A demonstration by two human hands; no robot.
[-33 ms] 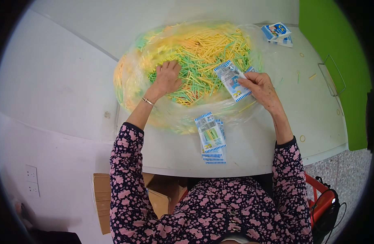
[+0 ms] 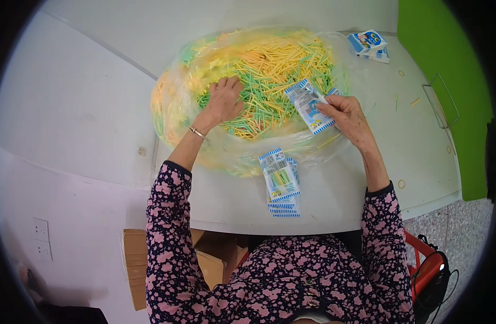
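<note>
A large clear plastic bag (image 2: 172, 116) lies open on the table, full of thin yellow, green and orange sticks (image 2: 283, 59). My left hand (image 2: 225, 100) reaches into the bag's left side, its fingers curled down among the sticks. The fingertips are hidden, so what they grip cannot be made out. Over the bag's right side, my right hand (image 2: 349, 117) pinches a small blue-and-white printed packet (image 2: 309, 106) between thumb and fingers. Part of another packet shows behind that hand. Nearer me, an overlapping pile of similar packets (image 2: 280, 175) lies beside the bag; sticks show through the top one.
More packets (image 2: 369, 41) lie at the far right, near a green panel (image 2: 439, 43). A wire handle (image 2: 441, 101), loose sticks (image 2: 415, 101) and rubber bands (image 2: 402, 183) are on the right. Below the table stand a cardboard box (image 2: 134, 264) and a red chair (image 2: 429, 272).
My left hand has shifted very slightly to the right and nearer me within the sticks. My right hand keeps its hold on the packet.
</note>
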